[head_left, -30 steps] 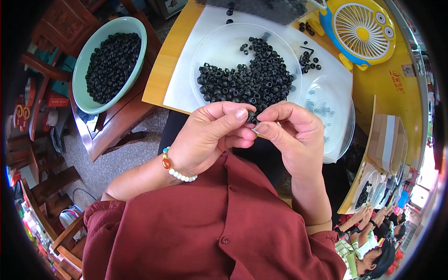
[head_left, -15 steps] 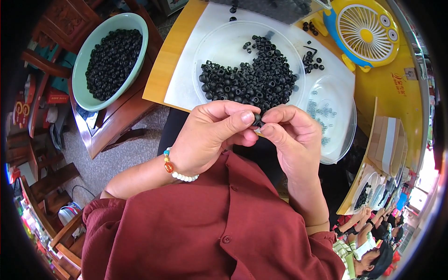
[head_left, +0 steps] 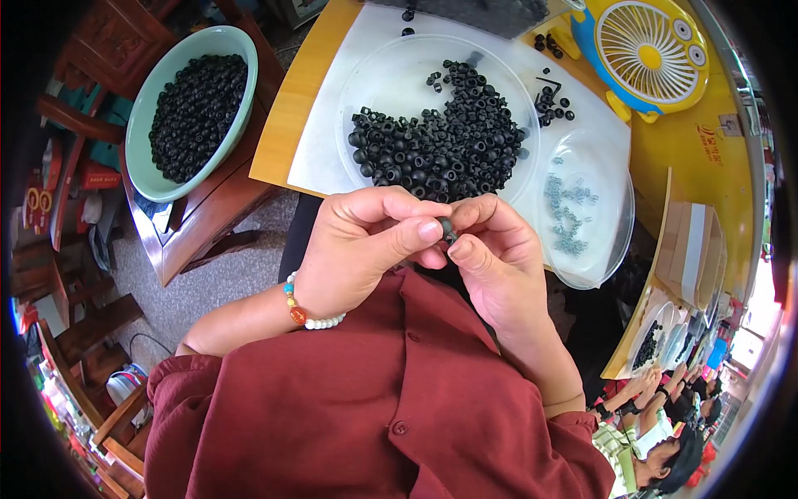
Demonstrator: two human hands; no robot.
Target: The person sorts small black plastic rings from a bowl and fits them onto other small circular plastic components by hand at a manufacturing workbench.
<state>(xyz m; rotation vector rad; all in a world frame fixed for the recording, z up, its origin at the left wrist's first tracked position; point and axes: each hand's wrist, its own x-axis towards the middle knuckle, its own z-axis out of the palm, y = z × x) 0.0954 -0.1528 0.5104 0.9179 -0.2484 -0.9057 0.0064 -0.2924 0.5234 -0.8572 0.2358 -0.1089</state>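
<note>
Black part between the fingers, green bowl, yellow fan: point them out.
black part (head_left: 447, 227), head view, its top showing between both thumbs
green bowl (head_left: 146, 112), head view, bare left rim
yellow fan (head_left: 650, 43), head view, grille centre

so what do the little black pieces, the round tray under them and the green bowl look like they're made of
Black pieces: probably rubber or soft plastic; matte black, small rings with holes, no shine.
Round tray: likely clear plastic; see-through, thin raised rim, faint glare.
Green bowl: looks like smooth plastic or enamel, pale green with an even gloss; which one cannot be told.
</note>
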